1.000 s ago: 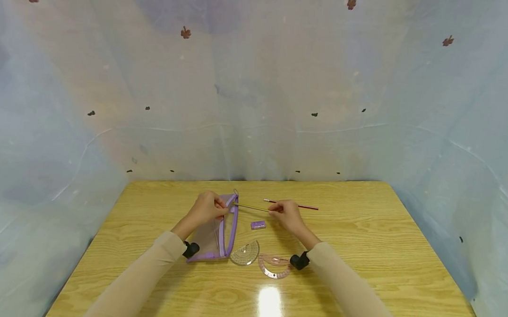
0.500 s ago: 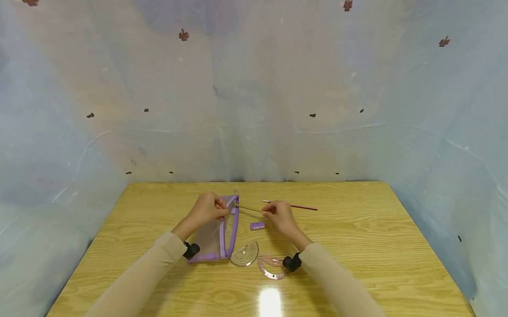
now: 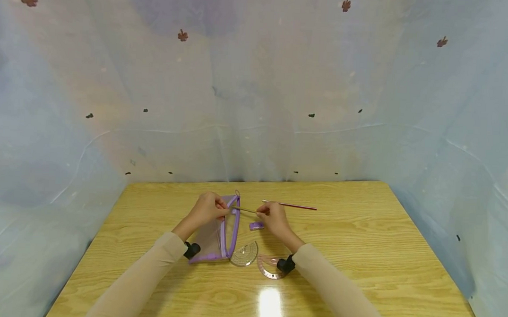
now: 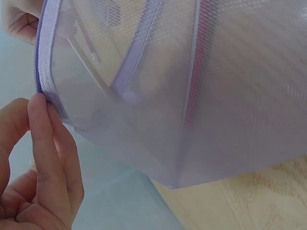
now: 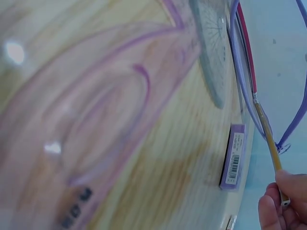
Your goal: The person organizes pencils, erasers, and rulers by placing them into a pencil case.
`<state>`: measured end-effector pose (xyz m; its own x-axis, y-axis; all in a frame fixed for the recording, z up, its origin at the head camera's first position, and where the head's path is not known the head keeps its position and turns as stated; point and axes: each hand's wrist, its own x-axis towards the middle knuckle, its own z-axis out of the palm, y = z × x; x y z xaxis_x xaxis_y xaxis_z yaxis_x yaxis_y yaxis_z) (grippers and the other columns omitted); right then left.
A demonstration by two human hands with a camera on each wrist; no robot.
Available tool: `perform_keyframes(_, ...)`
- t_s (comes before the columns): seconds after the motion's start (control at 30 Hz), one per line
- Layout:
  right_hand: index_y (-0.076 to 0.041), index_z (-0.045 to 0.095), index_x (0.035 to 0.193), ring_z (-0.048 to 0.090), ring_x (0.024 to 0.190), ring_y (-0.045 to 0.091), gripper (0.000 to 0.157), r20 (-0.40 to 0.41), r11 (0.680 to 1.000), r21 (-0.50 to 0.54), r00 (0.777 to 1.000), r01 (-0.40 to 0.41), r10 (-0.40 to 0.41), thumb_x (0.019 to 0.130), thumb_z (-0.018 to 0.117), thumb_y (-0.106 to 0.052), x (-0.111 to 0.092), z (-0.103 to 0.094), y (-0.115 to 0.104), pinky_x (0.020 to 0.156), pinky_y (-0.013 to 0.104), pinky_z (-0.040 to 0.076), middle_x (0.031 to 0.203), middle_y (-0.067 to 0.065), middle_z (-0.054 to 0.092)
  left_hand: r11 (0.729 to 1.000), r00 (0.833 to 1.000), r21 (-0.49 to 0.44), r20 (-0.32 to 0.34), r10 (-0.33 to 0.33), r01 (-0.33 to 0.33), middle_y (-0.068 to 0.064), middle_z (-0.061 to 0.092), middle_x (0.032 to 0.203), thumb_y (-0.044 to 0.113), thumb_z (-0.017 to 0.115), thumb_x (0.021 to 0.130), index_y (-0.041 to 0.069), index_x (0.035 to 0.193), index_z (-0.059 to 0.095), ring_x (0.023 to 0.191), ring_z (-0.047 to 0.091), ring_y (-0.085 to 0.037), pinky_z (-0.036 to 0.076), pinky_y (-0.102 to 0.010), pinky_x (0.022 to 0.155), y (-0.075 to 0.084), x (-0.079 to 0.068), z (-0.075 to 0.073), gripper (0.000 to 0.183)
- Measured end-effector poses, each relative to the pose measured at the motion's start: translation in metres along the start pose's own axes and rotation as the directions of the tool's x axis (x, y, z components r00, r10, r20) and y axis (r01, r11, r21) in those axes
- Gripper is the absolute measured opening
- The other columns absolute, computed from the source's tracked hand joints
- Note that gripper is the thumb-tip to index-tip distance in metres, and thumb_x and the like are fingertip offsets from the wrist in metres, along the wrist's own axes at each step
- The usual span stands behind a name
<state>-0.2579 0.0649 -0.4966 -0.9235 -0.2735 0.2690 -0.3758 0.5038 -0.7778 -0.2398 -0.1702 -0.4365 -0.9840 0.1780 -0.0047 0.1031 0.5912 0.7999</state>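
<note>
My left hand (image 3: 208, 209) pinches the zip edge of a lilac mesh pencil case (image 4: 240, 124), and its mouth gapes to the right. My right hand (image 3: 273, 217) holds a thin yellow pencil (image 5: 270, 136) between thumb and fingers near one end. The pencil's far end points into the mouth of the case, overlapping the zip edge in the head view. Through the mesh, a long red strip (image 4: 196, 72) shows in the left wrist view. Just below the right hand lies a purple eraser (image 5: 233, 155) with a barcode label.
A dark red pencil (image 3: 298, 206) lies on the wooden table (image 3: 369, 239) behind the right hand. Nearer the front are a clear protractor (image 3: 245, 255) beside the case and a pink protractor (image 3: 271, 274), partly hidden by the right wrist camera. A patterned curtain (image 3: 257, 92) hangs behind.
My right hand has moved left with the yellow pencil, bringing it further into the case's mouth. The left hand has stayed on the zip edge.
</note>
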Motion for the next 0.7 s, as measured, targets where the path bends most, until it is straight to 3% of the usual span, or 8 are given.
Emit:
perform_keyframes(0.23,0.003,0.074,0.092,0.065,0.075,0.021,0.005,-0.026,1.000,-0.007,1.000,0.016,-0.016,0.090,0.073,-0.001,0.000,0.004,-0.005,0.066,0.031,0.056,0.085,0.010,0.071,1.000,1.000,0.009,-0.005,-0.004,0.004,-0.006,0.068,0.068,0.000,0.073,0.087,-0.005,0.083,0.072,0.063,0.072,-0.027,0.061,-0.044,0.066,-0.002,0.001,0.000,0.007)
perform_keyframes(0.53,0.003,0.074,0.092,0.066,0.073,0.019,0.004,-0.024,1.000,-0.005,0.999,-0.029,0.029,0.089,0.073,0.000,0.002,0.008,-0.010,0.063,0.028,0.056,0.084,0.010,0.070,1.000,1.000,0.004,-0.002,0.001,-0.001,-0.006,0.069,0.069,0.000,0.072,0.087,-0.008,0.086,0.072,0.061,0.071,-0.024,0.062,-0.043,0.065,-0.004,0.002,0.001,0.008)
perform_keyframes(0.7,0.004,0.073,0.090,0.066,0.072,0.020,0.005,-0.027,1.000,-0.022,1.000,0.008,-0.009,0.088,0.075,0.000,0.000,0.010,-0.012,0.062,0.027,0.056,0.083,0.010,0.070,1.000,1.000,-0.002,-0.002,-0.003,0.003,-0.006,0.068,0.069,-0.001,0.073,0.087,-0.008,0.086,0.072,0.059,0.070,-0.021,0.061,-0.045,0.065,-0.003,0.002,0.001,0.008)
